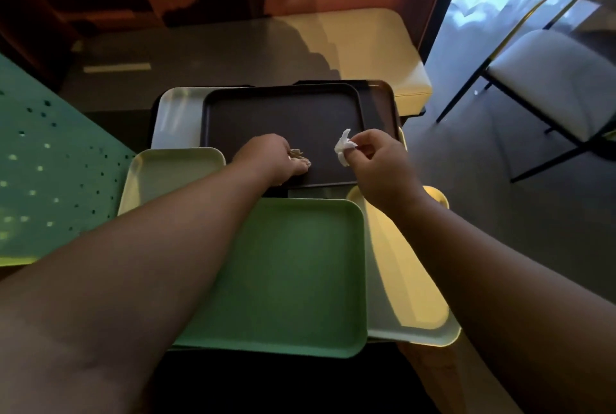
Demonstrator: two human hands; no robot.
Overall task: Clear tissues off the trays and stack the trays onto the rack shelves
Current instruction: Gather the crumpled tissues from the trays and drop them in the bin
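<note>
A black tray (280, 116) lies on top of a pile of trays at the middle of the view. My left hand (266, 157) rests on its near edge with the fingers closed around a small crumpled brownish tissue (297, 154). Just right of it, my right hand (376, 163) pinches a white tissue (343, 146) a little above the tray. Closer to me lie a green tray (300, 280), a pale green tray (166, 170) at the left and a yellowish tray (410, 267) at the right.
A turquoise perforated metal panel (50, 180) stands at the left. A grey table (233, 46) stretches behind the trays. A black-framed chair with a white seat (550, 80) stands at the right by a bright window. More trays (176, 113) lie under the black one.
</note>
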